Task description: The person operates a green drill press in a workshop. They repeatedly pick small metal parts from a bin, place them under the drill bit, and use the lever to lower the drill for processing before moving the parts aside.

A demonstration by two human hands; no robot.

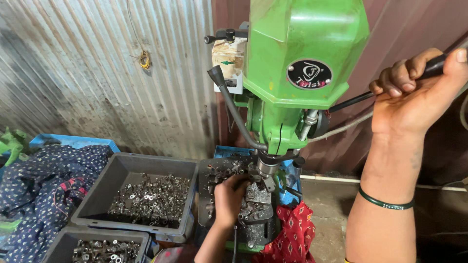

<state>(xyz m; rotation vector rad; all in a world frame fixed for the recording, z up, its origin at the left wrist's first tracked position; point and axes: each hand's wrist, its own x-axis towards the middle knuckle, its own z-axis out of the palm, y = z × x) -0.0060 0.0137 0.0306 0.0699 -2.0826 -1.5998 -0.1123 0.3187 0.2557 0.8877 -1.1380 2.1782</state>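
Gripping the slim black feed lever (390,90) overhead, the right hand (414,95) is wrapped tight around the smooth rod, a thin green bangle (385,202) on its wrist. The left hand (230,198) reaches down under the glossy green drill press (302,58), fingers curled on a small metal part among the loose pieces on the steel fixture (258,204) below the spindle; its grip looks closed, though the part itself is too small to make out. Left of it, two grey plastic bins (97,195) hold heaps of shiny little fittings. Red patterned cloth (295,234) hangs beside the fixture, against corrugated sheet-metal walls (73,73).
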